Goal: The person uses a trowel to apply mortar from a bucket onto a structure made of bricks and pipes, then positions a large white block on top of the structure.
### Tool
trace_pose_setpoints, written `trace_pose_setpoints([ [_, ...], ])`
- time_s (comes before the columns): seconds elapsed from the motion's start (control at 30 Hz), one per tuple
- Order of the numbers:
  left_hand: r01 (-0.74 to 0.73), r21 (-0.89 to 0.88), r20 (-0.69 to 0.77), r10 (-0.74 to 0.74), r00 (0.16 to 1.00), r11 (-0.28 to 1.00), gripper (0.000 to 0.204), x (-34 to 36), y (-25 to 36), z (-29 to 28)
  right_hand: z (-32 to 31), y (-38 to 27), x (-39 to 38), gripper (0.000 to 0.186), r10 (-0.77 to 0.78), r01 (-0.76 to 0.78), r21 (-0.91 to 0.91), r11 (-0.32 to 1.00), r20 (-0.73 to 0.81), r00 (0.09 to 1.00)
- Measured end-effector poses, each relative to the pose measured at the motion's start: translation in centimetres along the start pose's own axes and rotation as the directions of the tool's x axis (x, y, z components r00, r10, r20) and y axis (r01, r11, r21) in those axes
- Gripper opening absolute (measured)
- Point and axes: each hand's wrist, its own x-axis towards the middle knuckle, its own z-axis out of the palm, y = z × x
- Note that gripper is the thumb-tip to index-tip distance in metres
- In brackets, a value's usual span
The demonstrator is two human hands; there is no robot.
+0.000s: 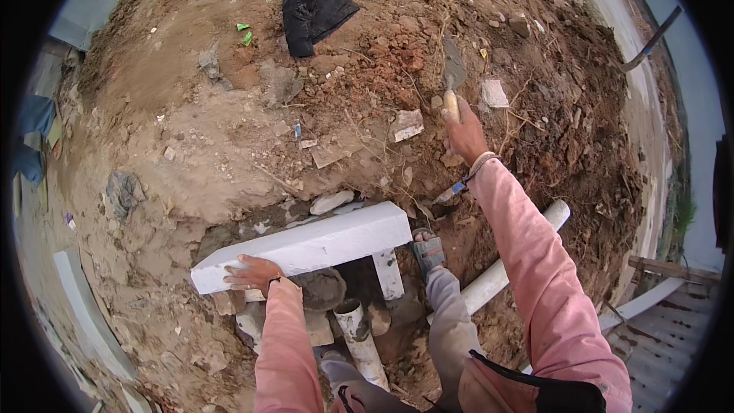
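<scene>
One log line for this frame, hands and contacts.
left hand: resting on white slab | right hand: gripping trowel over dirt | pipe below slab

Left hand (252, 273) flat, palm down, right hand (463, 131) closed, arm stretched forward

matt white concrete block (306, 245), metal trowel (453, 76) w/ wood handle, smooth plastic pipe (363, 340)

A grey trowel (453, 80) points blade-up over dirt; a white slab (306, 246) spans the pit.
</scene>
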Motion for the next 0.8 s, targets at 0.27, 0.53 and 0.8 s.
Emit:
trace_pose_setpoints([
  [0.27,0.278,-0.412,0.220,-0.202,0.954,0.868,0.060,1.2,0.0,-3.3,0.6,-2.0,-6.9,0.059,-0.125,0.137,-0.199,0.970,0.076,0.989],
  [0.53,0.509,-0.419,0.340,-0.390,0.856,0.752,0.062,1.8,1.1,-6.7,-6.6,0.5,-4.7,0.051,-0.392,0.350,-0.728,0.590,0.121,0.912],
  [0.8,0.586,-0.544,0.456,-0.374,0.808,0.601,0.064,3.7,-0.4,-9.0,-3.3,-0.9,3.2,0.047,-0.345,0.289,-0.308,0.906,-0.145,0.927],
])
